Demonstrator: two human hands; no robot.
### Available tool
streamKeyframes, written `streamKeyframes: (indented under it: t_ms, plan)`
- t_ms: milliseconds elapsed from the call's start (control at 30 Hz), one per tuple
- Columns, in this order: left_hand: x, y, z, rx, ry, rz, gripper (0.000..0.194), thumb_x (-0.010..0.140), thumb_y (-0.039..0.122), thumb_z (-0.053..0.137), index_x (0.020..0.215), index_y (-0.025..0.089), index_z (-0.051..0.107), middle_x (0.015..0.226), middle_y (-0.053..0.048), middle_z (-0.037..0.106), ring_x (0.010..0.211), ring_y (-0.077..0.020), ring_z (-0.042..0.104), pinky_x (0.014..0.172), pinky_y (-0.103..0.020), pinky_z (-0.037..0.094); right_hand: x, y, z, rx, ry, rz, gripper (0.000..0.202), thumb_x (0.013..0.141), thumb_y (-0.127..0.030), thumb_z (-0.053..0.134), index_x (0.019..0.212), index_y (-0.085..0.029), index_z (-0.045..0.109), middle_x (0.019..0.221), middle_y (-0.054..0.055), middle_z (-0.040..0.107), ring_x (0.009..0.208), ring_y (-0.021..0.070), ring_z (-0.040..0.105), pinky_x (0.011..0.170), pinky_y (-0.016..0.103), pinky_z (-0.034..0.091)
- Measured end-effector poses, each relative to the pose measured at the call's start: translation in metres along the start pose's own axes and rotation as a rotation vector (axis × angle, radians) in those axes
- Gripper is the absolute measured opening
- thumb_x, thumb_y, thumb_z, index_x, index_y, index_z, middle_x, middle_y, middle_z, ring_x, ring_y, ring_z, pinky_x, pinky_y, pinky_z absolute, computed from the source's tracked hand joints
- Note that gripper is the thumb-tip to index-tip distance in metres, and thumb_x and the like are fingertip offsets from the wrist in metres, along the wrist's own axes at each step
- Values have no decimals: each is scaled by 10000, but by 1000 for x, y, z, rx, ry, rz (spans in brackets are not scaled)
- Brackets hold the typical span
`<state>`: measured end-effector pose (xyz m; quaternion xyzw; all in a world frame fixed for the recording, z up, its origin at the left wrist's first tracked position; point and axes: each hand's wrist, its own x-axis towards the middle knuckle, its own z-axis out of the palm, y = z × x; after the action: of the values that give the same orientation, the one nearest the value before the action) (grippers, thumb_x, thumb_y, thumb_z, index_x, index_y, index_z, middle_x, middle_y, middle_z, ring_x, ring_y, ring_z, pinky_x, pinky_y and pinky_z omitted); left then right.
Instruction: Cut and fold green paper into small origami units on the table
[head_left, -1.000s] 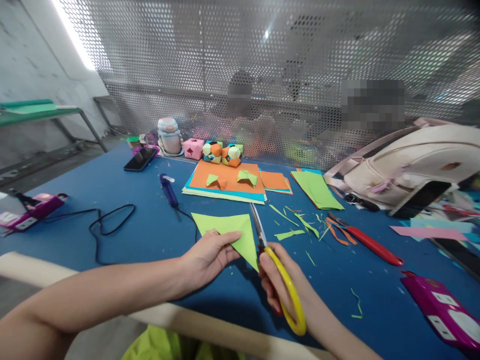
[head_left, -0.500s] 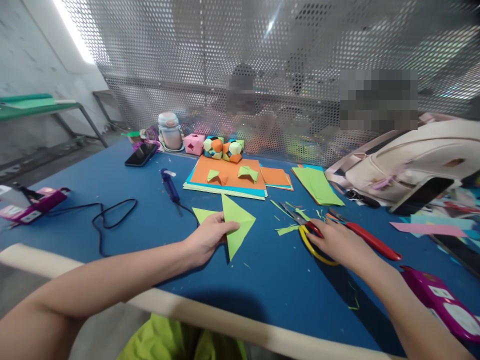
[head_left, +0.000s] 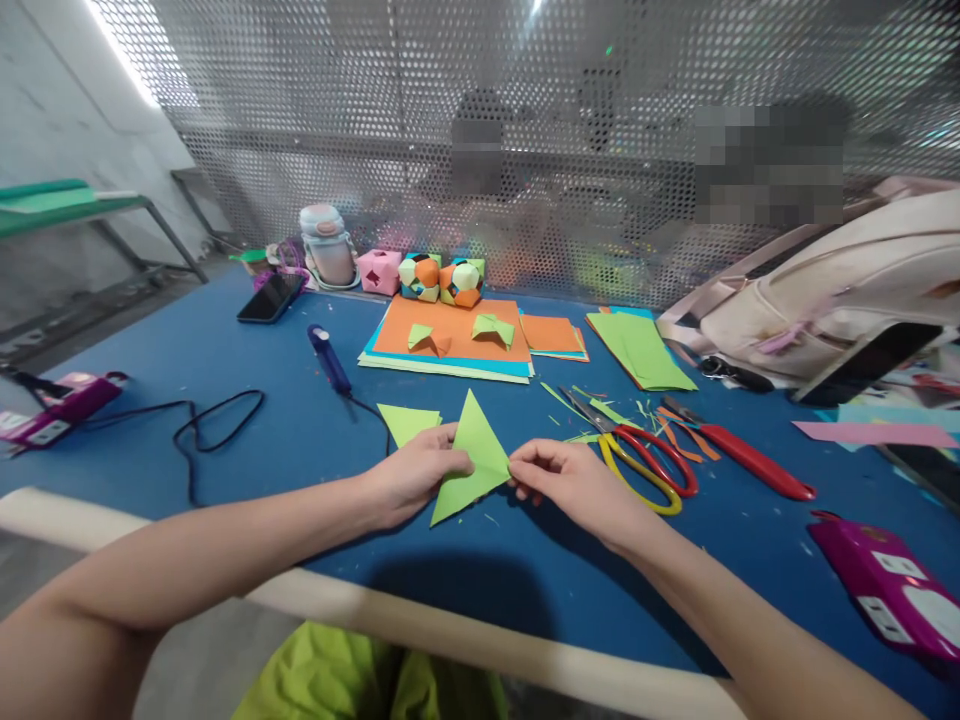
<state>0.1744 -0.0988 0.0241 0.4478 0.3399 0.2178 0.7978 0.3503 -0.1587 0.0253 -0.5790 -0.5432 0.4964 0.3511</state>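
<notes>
The green paper (head_left: 480, 450) is held over the tabletop (head_left: 577, 610), btwn the two hands and in front of the person's torso. Its long axis runs from a sharp tip pointing away from the body to a lower tip that comes back toward the body and a bit L; a third corner points R.

The L hand (head_left: 416, 475) grips it from the L side, thumb on top, fingers mostly hidden underneath. The R hand (head_left: 574, 485) comes in from the opp. side, fingertips drawn narrow on the R corner, apparently in a light pinch. So the R hand is nearest that corner, w/ the far tip beyond it and to its L.

Another green piece (head_left: 403, 423) shows past the L hand; can't tell if it's joined to the held part. The scissors (head_left: 606, 424) lie R of the paper, beyond the R hand, blades pointing away and L.
</notes>
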Motion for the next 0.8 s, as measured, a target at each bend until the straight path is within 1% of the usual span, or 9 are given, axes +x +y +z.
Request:
streamKeyframes:
  t_ms: [100, 167, 200, 300, 367, 433, 567, 667, 800]
  plan:
    - [0, 0, 1, 9, 114, 79, 417, 637, 85, 588, 1046, 149, 536, 819, -19, 638, 666, -116, 590, 651, -234, 462, 2, 6, 2, 118, 63, -3, 247, 787, -405, 566, 702, -173, 560, 614, -28, 563, 577, 106, 527, 568, 245, 405]
    - [-1, 1, 1, 100, 224, 164, 437, 689, 158, 626, 1108, 170, 502, 912, -18, 618, 731, -105, 580, 679, -219, 442, 3, 10, 3, 109, 138, -22, 267, 786, -431, 563, 695, -180, 543, 605, -30, 553, 573, 110, 515, 564, 251, 399]
    - [-1, 1, 1, 171, 243, 195, 442, 709, 206, 643, 1126, 170, 500, 962, -27, 612, 774, -110, 578, 699, -220, 437, 3, 12, 3, 77, 173, -38, 271, 788, -436, 562, 694, -183, 544, 606, -30, 551, 575, 113, 506, 565, 254, 394]
    - [-5, 3, 0, 364, 150, 201, 547, 698, 312, 701, 1181, 161, 493, 1025, -57, 618, 863, -160, 582, 734, -255, 443, 4, 15, 5, 7, 200, -112, 251, 802, -427, 554, 722, -190, 563, 683, -13, 576, 621, 123, 497, 600, 267, 402]
    - [-7, 3, 1, 413, 99, 183, 647, 654, 306, 747, 1224, 168, 473, 1007, -54, 638, 857, -181, 593, 715, -267, 456, 4, 16, 6, 23, 177, -155, 233, 809, -417, 549, 743, -194, 566, 758, 0, 597, 660, 131, 510, 632, 276, 418]
    - [-7, 2, 2, 356, 103, 186, 601, 662, 267, 742, 1205, 163, 506, 992, -52, 659, 850, -185, 610, 718, -266, 468, 3, 16, 6, 48, 170, -171, 223, 809, -409, 551, 741, -197, 558, 788, 5, 605, 675, 136, 522, 648, 279, 427]
    - [-1, 3, 2, -10, 128, 146, 300, 748, 149, 619, 1045, 114, 628, 893, -76, 712, 794, -194, 661, 751, -294, 501, 0, 19, 1, 10, 247, -144, 216, 799, -389, 544, 703, -196, 542, 758, 7, 598, 647, 136, 520, 621, 276, 419]
    - [4, 6, 1, -209, 167, 101, 230, 748, 48, 565, 953, 84, 663, 843, -101, 727, 749, -196, 683, 753, -308, 531, 0, 22, -6, -95, 339, -121, 198, 764, -362, 542, 660, -194, 530, 714, 8, 586, 613, 134, 497, 584, 275, 406]
    - [4, 8, 3, -284, 184, 62, 212, 764, -8, 526, 902, 62, 671, 842, -121, 730, 700, -180, 690, 723, -282, 555, 1, 27, -11, -195, 365, -119, 190, 751, -346, 523, 632, -199, 513, 632, -6, 539, 579, 134, 478, 550, 273, 399]
